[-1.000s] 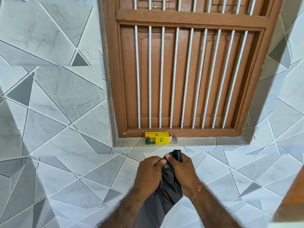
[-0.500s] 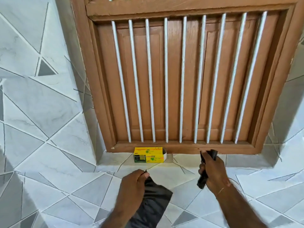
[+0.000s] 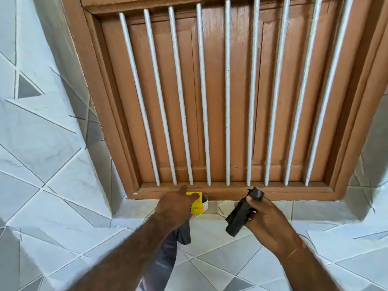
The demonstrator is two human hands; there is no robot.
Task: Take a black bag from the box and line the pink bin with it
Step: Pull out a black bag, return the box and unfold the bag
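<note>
Black bag (image 3: 177,236), torn free and loosely crumpled, hung below our left hand (image 3: 175,208), pinched under the palm; the exact finger contact on it was hidden by the hand itself. Its long axis ran roughly vertical in the head view, free end trailing down toward us along the forearm. We judged it was kept low and slack so the same hand could work at the sill.

Left hand was otherwise half open, forefinger extended over the top of the yellow box (image 3: 198,203), which lay on the tiled sill (image 3: 315,208) against the bottom rail of the wooden window frame (image 3: 231,191), open end facing right. Whether the fingers touched the box, we could not tell.

Right hand (image 3: 266,219) was closed around the remaining roll of bags (image 3: 243,213), thumb across its upper end. Roll axis was tilted: upper end toward the window bars (image 3: 203,101), lower end down and left, toward the box mouth. Our reading: the roll was held ready to go back into the box, left hand steadying it.

Pink bin was not in view; lining not yet begun.
</note>
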